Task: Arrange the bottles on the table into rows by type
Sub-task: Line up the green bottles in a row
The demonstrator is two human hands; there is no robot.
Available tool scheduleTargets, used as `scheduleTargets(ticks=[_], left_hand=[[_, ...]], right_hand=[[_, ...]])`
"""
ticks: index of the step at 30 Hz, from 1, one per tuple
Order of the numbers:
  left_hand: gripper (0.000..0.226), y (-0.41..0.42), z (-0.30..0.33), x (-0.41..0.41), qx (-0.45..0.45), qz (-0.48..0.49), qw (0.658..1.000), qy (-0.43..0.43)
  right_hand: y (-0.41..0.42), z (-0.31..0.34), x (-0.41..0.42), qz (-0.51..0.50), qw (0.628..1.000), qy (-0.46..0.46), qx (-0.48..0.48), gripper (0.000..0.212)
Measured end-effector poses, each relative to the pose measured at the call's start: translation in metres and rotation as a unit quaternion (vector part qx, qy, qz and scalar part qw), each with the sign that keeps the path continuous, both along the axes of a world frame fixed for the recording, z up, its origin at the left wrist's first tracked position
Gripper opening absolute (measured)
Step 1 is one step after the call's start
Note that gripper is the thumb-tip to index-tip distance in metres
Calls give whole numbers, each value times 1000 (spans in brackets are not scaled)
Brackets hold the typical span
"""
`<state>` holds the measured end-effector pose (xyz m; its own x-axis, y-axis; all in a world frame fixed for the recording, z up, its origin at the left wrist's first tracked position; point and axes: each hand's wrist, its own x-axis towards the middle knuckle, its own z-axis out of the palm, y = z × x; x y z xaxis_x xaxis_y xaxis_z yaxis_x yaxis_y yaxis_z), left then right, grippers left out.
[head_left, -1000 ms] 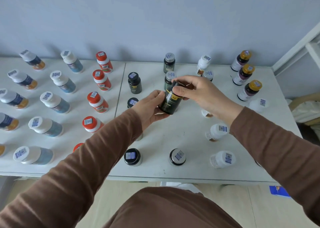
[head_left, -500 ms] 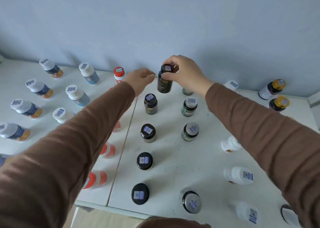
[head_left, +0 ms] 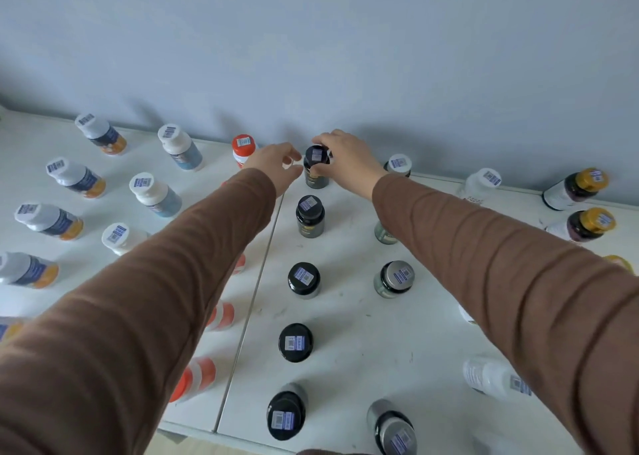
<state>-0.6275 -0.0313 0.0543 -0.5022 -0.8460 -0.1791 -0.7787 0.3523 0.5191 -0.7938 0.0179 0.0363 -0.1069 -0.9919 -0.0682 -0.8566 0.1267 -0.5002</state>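
Dark bottle (head_left: 316, 167) with black cap stands at the far end of the table (head_left: 345, 344), close to the wall (head_left: 311, 40), heading a column of like bottles. Right hand (head_left: 345, 159) has its fingers curled round the cap and shoulder, grasping it from the right side; whether the base sits fully on the surface cannot be told, though it appears upright and down. Left hand (head_left: 276, 164) lies just beside the bottle on its left, fingers loosely curled and holding nothing, seemingly placed to steady or align.

Behind it toward the viewer, second black-capped bottle (head_left: 310, 216), then third black-capped bottle (head_left: 303, 279) and further ones, form one line, which explains the placement: same type, same row. Silver-capped bottle (head_left: 394, 279) belongs to a parallel line on the right. Red-capped bottle (head_left: 243, 148) heads its own line on the left, partly hidden by the sleeve. White-capped bottles, including one with a blue label (head_left: 179, 147), and gold-capped bottle (head_left: 575, 188) occupy outer lines.

Judgement: placement step nearly complete; release remains. Several white bottles near the right edge appear not yet aligned.
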Motion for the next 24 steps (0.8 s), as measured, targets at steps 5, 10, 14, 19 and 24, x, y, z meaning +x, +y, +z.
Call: scheduleTargets(ticks=[5,10,14,19,24], left_hand=[[27,17,13,6,-28,-14,999,32],[29,70,31,3,-59,-67,992,86],[30,122,30,-2,-80,-140,984,71],[34,165,8,-12,-73,-197,978,-17],[34,182,-13,-14,-67,-202,974,-80]], right_hand=[[37,29,-12,-30,998,-25,-44,45],[113,61,-21,-31,997,-43,-62,27],[177,63,-25,-10,999,-22,-28,24],[224,33,-22,25,997,62,44,44],[233,11,-9,28,996,70,46,49]])
